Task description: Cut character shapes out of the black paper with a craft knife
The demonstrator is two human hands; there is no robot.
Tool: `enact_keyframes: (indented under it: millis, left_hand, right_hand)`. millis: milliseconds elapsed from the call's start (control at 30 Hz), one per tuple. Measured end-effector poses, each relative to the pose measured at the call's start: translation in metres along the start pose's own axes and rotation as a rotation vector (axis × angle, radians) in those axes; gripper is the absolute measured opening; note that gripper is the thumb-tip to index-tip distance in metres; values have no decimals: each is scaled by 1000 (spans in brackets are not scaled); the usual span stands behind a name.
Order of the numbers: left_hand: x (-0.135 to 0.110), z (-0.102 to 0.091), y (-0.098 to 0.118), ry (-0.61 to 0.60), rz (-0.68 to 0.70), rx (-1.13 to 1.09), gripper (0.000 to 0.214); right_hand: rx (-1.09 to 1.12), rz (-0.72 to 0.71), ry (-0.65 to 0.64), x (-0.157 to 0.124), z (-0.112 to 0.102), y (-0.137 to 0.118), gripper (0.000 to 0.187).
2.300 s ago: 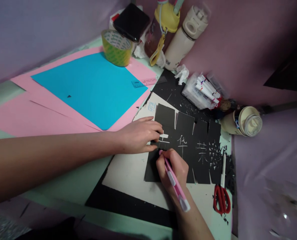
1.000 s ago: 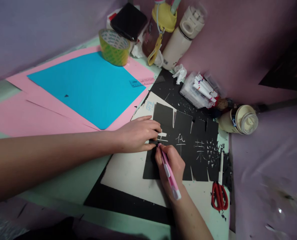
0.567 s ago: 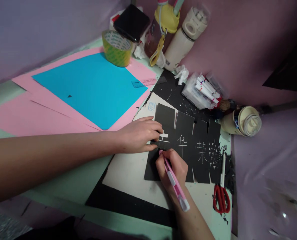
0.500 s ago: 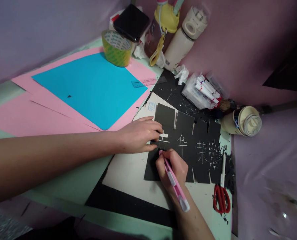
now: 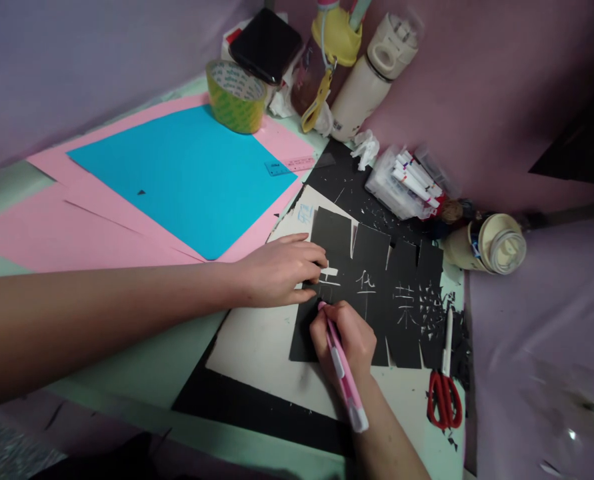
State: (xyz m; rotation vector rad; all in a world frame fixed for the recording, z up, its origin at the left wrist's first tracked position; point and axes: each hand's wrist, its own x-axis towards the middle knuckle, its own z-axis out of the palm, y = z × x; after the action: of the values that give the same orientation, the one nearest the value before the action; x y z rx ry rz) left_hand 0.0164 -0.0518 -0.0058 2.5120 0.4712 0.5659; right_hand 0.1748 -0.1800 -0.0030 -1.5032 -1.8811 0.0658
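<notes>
A pink utility knife (image 5: 344,377) with a pale end sits in my right hand (image 5: 349,340), its fingers wrapped round it and its tip down on black paper (image 5: 307,333). White character strokes and narrow cut slits mark this paper and the black pieces (image 5: 371,253) to its right. My left hand (image 5: 281,270) lies flat on the left part of the paper, fingers stretched out, just above the knife tip. Beneath the black pieces is a white board (image 5: 261,347). The blade itself is too small to make out.
Red-handled scissors (image 5: 445,400) lie at the right among black scraps. Blue paper (image 5: 187,180) rests on pink sheets (image 5: 91,233), with a tape roll (image 5: 235,100) and ruler (image 5: 289,165). Behind stand a white bottle (image 5: 364,93), a pen box (image 5: 401,183) and a lidded cup (image 5: 497,243).
The rear end of the utility knife has swung slightly left and down, while its tip stays near the same spot. My left hand keeps its place. The whole view has shifted slightly.
</notes>
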Motion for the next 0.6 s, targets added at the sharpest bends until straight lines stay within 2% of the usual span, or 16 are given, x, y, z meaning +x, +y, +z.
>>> enact_keyframes:
  millis: [100,233,600]
  left_hand:
    - [0,0,0,-2,1,-1,7]
    - [0,0,0,6,1,-5,7]
    - [-1,-1,1,-28,-1,11,15]
  right_hand:
    - [-50,-53,-1,0,1,0,21]
    - [-92,-57,-24,-2,0,-1,23]
    - [-69,-83,-22,-3,0,2,24]
